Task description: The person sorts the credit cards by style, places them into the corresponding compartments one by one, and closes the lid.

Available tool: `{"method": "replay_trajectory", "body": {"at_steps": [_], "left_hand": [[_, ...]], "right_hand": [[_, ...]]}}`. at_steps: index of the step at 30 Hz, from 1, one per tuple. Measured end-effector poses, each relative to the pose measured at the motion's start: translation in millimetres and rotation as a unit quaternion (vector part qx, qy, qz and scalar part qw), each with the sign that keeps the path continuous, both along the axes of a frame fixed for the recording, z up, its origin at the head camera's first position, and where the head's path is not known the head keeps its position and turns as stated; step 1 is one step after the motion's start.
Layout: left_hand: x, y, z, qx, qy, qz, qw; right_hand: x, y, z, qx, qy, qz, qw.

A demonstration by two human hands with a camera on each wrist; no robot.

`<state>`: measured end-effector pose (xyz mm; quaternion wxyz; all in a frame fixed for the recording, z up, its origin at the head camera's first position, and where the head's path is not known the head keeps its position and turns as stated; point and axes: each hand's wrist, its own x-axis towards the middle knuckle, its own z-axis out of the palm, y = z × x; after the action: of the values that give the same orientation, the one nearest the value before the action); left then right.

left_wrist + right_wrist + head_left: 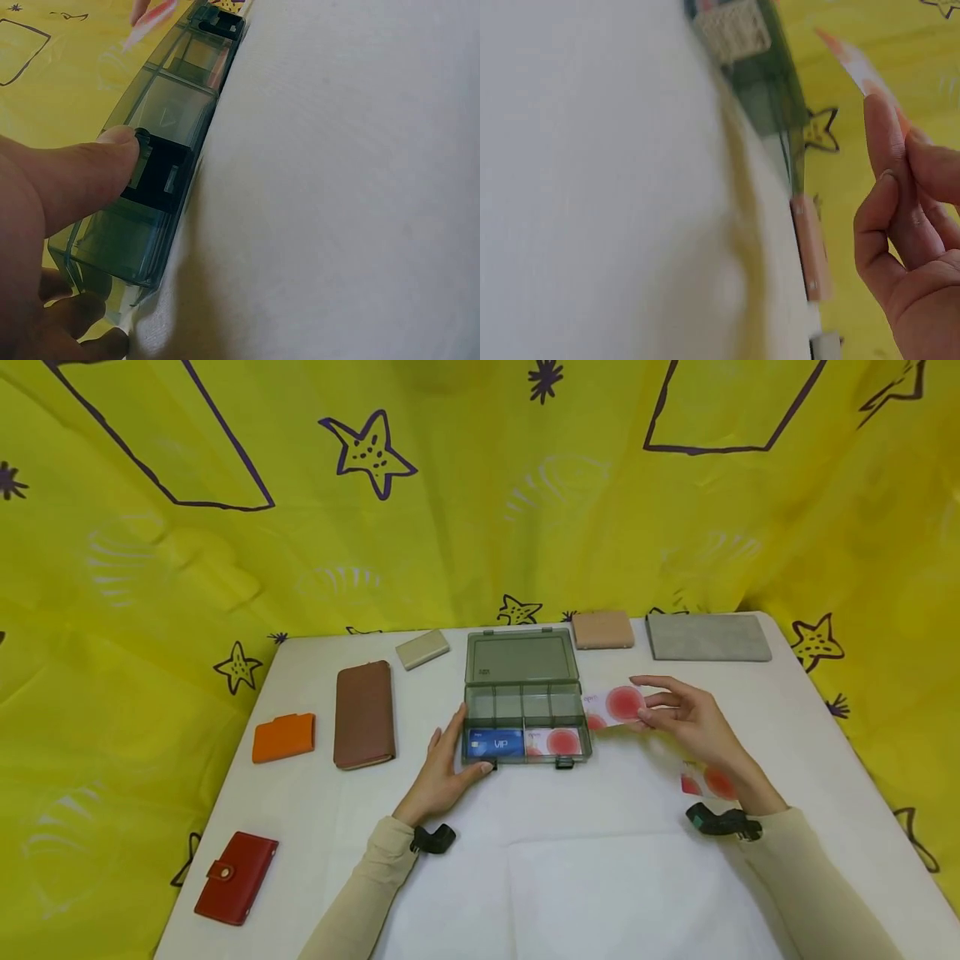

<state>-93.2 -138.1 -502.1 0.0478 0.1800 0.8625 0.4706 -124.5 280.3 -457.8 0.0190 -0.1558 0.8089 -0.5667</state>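
Observation:
A green translucent box lies with its lid folded back, and its tray has several compartments. A blue VIP card fills the front left compartment; a white card with red circles lies in the front right one. My left hand holds the box's front left corner, fingers along the side. In the left wrist view the thumb presses beside a black latch. Thumb and fingers of my right hand pinch another red-circled card at the box's right edge.
Another red-circled card lies beneath the right wrist. Left of the box are a brown wallet, an orange card holder, a red wallet and a beige case. Behind are pink and grey wallets.

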Motion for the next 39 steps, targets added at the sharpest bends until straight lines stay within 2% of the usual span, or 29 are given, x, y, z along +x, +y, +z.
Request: {"method": "replay_trajectory", "body": {"at_steps": [3, 6, 10, 14, 17, 20, 22, 26, 30, 34, 39], "left_hand": [[0.4, -0.6, 0.1, -0.001, 0.002, 0.000, 1.0000], [0.5, -0.8, 0.1, 0.000, 0.005, -0.001, 1.0000], [0.0, -0.4, 0.2, 0.001, 0.006, -0.003, 1.0000], [-0.4, 0.8, -0.7, 0.000, 0.005, -0.004, 1.0000], [-0.7, 1.3, -1.1, -0.001, 0.005, -0.005, 1.0000], [-0.6, 1.4, -0.7, 0.000, 0.007, -0.004, 1.0000], [-0.2, 1.1, -0.6, 0.001, 0.010, -0.004, 0.9999], [0.4, 0.8, -0.3, 0.001, 0.010, -0.004, 0.9999], [0.0, 0.9, -0.9, -0.001, 0.010, -0.004, 0.9999], [-0.4, 0.6, -1.9, -0.001, 0.012, 0.000, 0.9999], [-0.5, 0.1, -2.6, -0.003, 0.006, 0.002, 1.0000]], "right_hand": [[-2.3, -14.2, -0.1, -0.043, -0.034, 0.015, 0.9984], [-3.5, -29.3, -2.7, -0.058, -0.061, 0.027, 0.9961], [-2.9, -46.5, -7.4, -0.011, -0.046, 0.048, 0.9977], [-1.4, -60.0, -14.1, 0.064, 0.016, 0.062, 0.9959], [0.6, -67.1, -17.3, 0.118, 0.084, 0.068, 0.9871], [3.6, -69.8, -16.3, 0.145, 0.141, 0.068, 0.9769], [5.4, -67.8, -14.9, 0.152, 0.157, 0.060, 0.9739], [9.5, -48.8, -10.4, 0.165, 0.151, 0.034, 0.9740], [17.6, -9.2, -2.0, 0.204, 0.111, -0.003, 0.9727], [30.3, 39.3, 5.6, 0.266, 0.056, -0.022, 0.9620], [51.0, 86.3, 5.0, 0.338, -0.018, -0.016, 0.9409]]}}
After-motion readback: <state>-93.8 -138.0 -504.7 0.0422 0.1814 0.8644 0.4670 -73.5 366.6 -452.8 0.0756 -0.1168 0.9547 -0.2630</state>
